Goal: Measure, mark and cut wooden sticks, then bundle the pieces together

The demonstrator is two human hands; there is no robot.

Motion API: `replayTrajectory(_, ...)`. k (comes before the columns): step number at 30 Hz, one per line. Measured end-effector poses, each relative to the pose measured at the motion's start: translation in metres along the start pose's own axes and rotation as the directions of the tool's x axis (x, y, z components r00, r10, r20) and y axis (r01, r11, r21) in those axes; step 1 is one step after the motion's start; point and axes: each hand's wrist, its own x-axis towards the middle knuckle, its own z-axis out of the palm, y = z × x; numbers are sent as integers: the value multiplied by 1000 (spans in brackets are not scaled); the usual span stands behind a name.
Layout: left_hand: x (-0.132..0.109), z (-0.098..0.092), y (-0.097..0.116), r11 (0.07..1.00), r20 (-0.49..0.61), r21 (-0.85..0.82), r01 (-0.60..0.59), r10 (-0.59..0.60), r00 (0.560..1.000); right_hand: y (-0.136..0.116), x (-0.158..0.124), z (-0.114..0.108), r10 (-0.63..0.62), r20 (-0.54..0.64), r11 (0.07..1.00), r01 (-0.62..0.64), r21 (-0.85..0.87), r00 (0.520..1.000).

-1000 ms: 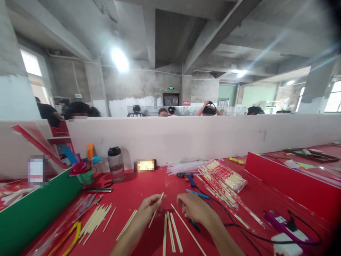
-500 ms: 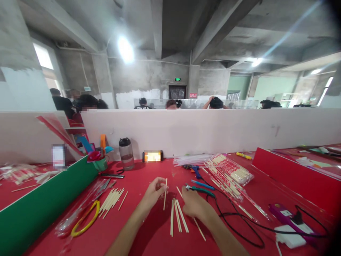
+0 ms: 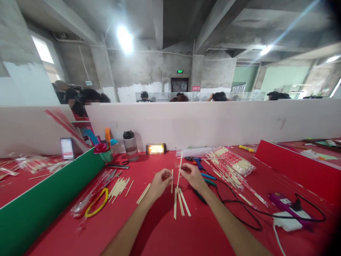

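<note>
My left hand [image 3: 159, 182] pinches a short wooden stick [image 3: 172, 180] and holds it upright above the red table [image 3: 160, 231]. My right hand [image 3: 192, 176] grips a longer wooden stick [image 3: 180, 165], tilted slightly and raised beside the short one. The two sticks stand close together between my fingertips. Just below the hands, three loose sticks [image 3: 180, 203] lie on the table. A further pair of sticks [image 3: 143, 193] lies to the left of my left hand.
A pile of sticks [image 3: 119, 186], a yellow-handled tool [image 3: 96, 207] and plastic wrappers lie left. Packs of wrapped chopsticks [image 3: 231, 165], a blue glue gun [image 3: 195, 161], green-handled pliers [image 3: 206, 185] and a power strip [image 3: 287, 221] with black cable lie right. A bottle [image 3: 130, 145] stands by the white partition [image 3: 213, 122].
My right hand has lifted a long stick off the table and brought it up beside the short stick in my left hand. Both hands rose and moved closer together.
</note>
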Motion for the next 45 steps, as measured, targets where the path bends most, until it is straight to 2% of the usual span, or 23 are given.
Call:
replayTrajectory(3,0,2,2,987,-20,110,-116,119,993,2,-3,7,-71,-45,998,71,-3,996)
replayTrajectory(5,-2,3,4,974,-21,174,-147,153,988,2,-4,11,-106,-51,994,104,-27,993)
replayTrajectory(12,-3,-1,-1,952,-40,272,-144,160,986,-1,-4,25,-137,-16,990,136,-27,990)
replayTrajectory(20,-2,-3,-5,927,1,341,-154,164,987,0,-5,23,-190,13,975,190,-113,982)
replayTrajectory(38,-7,-1,-4,951,67,274,-145,132,989,9,-1,20,-86,41,991,89,-95,995)
replayTrajectory(41,-8,-2,0,958,90,256,-126,106,990,9,0,18,-42,67,999,44,-29,997)
replayTrajectory(45,-7,-2,3,977,73,202,-72,59,996,6,1,17,39,71,987,-50,151,997)
